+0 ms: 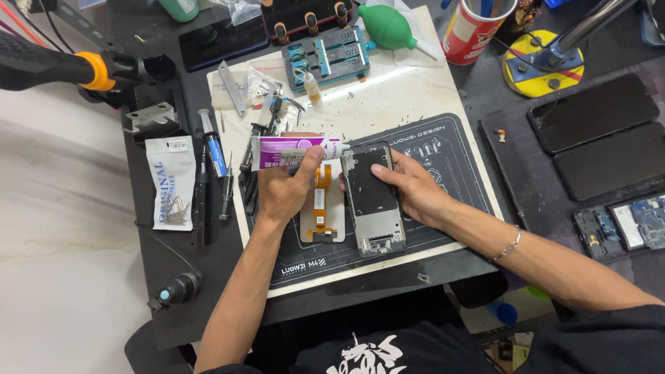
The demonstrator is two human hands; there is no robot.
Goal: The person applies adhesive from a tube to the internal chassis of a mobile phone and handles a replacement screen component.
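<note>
The purple adhesive tube (291, 152) lies crosswise in the left hand (285, 188), nozzle pointing right at the top edge of the phone frame (374, 201), apparently so its tip meets the rim. The left fingers clench around the tube's middle, thumb on top. The right hand (410, 187) presses flat on the frame, fingers spread and gripping nothing, pinning it to the dark repair mat (450, 159) on the worktop. An orange flex cable (320, 201) lies just beside the frame.
</note>
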